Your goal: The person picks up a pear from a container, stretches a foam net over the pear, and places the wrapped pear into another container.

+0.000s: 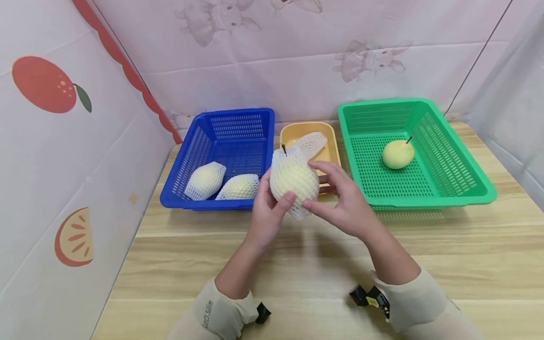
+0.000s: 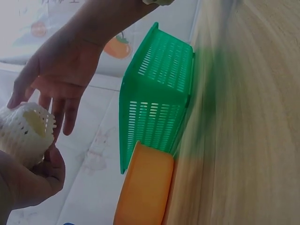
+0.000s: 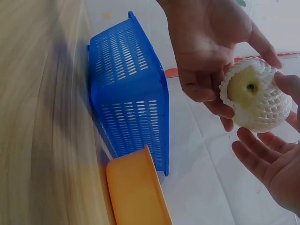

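Note:
A pale yellow pear (image 1: 294,178) in a white foam net is held up over the front of the table, its dark stem poking out of the net's top in the head view. My left hand (image 1: 267,210) grips it from the left, thumb across the front and fingers behind. From the right, my right hand (image 1: 346,200) holds it lightly between thumb and fingers, several fingers spread. The right wrist view shows the pear's (image 3: 251,89) bare base through the net's open end. Behind it, a loose foam net (image 1: 312,144) lies in a yellow tray (image 1: 308,126).
On the left stands a blue basket (image 1: 231,146) with two netted pears, one (image 1: 206,181) beside the other (image 1: 239,187). To the right, a green basket (image 1: 425,182) holds one bare pear (image 1: 398,154). Printed cloth walls border the wooden table (image 1: 306,264) at the back and sides.

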`<action>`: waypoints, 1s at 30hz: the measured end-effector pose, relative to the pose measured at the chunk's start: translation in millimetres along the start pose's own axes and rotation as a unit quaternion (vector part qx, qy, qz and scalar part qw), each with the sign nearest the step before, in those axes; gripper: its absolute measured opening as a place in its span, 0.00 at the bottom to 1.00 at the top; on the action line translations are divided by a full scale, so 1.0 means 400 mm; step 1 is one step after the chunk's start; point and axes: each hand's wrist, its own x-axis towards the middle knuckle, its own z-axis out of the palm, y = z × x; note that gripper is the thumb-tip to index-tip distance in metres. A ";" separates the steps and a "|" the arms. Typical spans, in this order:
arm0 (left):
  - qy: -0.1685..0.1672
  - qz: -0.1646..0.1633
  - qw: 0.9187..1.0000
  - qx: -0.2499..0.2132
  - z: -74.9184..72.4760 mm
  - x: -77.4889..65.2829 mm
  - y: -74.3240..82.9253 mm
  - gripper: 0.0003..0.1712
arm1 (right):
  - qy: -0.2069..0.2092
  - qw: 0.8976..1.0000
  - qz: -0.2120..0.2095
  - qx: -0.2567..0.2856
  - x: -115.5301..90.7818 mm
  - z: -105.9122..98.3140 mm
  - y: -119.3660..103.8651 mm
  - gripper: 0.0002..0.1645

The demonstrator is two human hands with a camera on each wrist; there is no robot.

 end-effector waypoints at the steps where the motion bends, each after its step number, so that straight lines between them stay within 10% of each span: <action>1: -0.001 0.000 1.000 0.003 0.000 -0.001 0.001 0.52 | 0.003 1.000 0.000 0.005 0.000 0.002 0.000 0.43; 12: 0.008 -0.026 0.995 0.097 -0.026 -0.002 0.033 0.46 | 0.014 1.000 0.001 -0.014 -0.008 0.033 -0.003 0.44; 18: 0.012 -0.042 0.973 0.227 -0.086 0.023 0.158 0.42 | 0.003 0.999 -0.024 -0.029 -0.008 0.024 -0.013 0.41; 24: 0.021 -0.033 0.897 0.441 -0.187 0.113 0.298 0.48 | 0.003 0.999 -0.024 -0.045 -0.007 0.001 -0.010 0.37; 30: -0.060 -0.096 0.800 0.589 -0.242 0.274 0.254 0.51 | -0.002 0.997 -0.032 -0.067 -0.004 -0.018 -0.006 0.34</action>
